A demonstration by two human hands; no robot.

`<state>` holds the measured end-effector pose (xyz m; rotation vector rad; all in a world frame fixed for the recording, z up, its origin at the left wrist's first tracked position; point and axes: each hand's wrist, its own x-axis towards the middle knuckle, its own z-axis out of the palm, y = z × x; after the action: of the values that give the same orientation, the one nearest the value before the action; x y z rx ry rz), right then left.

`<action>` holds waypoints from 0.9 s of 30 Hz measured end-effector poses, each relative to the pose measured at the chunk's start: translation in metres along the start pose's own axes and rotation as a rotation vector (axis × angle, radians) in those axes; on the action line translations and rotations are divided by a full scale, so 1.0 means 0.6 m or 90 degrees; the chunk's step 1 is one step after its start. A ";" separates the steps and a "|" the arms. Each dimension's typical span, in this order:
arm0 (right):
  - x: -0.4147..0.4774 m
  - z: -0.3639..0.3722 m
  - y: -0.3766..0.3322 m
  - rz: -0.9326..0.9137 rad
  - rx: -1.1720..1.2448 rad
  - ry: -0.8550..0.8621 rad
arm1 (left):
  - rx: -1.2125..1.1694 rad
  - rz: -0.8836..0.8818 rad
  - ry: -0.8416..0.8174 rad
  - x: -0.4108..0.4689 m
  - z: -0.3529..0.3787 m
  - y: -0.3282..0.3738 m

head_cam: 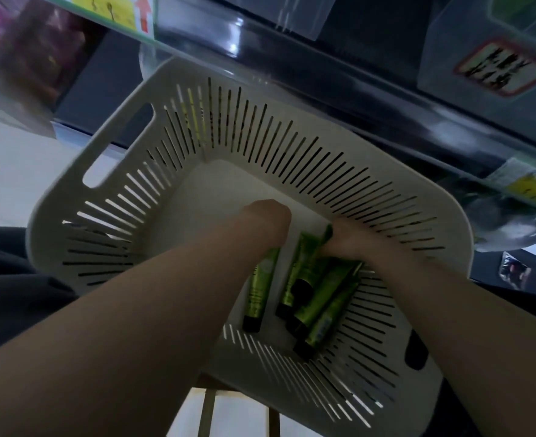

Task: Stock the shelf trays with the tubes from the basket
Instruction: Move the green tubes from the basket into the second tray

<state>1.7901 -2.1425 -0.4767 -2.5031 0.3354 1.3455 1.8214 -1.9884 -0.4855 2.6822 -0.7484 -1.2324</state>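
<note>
Left hand (268, 220) is reaching from 7 o'clock into a white slotted plastic basket with handle cut-outs (216, 190). Its knuckles are facing up and its fingers are curling under, out of sight. It's sitting over the crimped end of a lone green plastic tube with a black cap (260, 288); can't tell if it's actually gripping it.

Right hand (350, 242) is coming in from 4 o'clock. Its fingers are curling round the crimped ends of a bunch of green black-capped tubes (320, 288), pinching them.

The lone tube is lying just at 9 o'clock of the bunch with a narrow gap between, cap pointing to 6 o'clock. The bunch is lying overlapped, with caps pointing to 6–7 o'clock, close to the basket's 4 o'clock wall. All the tubes are sitting in the 5 o'clock part of the basket floor.

Outward from the basket:
- A dark shelf edge with a clear plastic strip (354, 89) is running from 11 to 3 o'clock, just past the far rim.
- A clear plastic shelf tray with a red-bordered label (440, 42) is sitting at 2 o'clock; the print is too blurry to read.
- A yellow label with a red arrow (115, 11) is showing at 11 o'clock.
- Dark fabric (8, 279) is filling the 9 o'clock edge.
</note>
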 end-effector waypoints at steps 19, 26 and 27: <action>-0.008 0.005 -0.009 0.014 -0.040 0.025 | -0.003 -0.008 -0.064 -0.008 0.009 -0.008; -0.028 -0.010 -0.008 0.014 0.045 0.042 | -0.021 -0.016 -0.054 -0.028 -0.010 -0.009; -0.032 -0.012 -0.007 0.013 0.066 0.046 | -0.015 -0.019 -0.052 -0.028 -0.009 -0.012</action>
<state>1.7869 -2.1397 -0.4564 -2.4724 0.4365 1.2153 1.8192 -1.9751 -0.4722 2.6475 -0.7012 -1.3564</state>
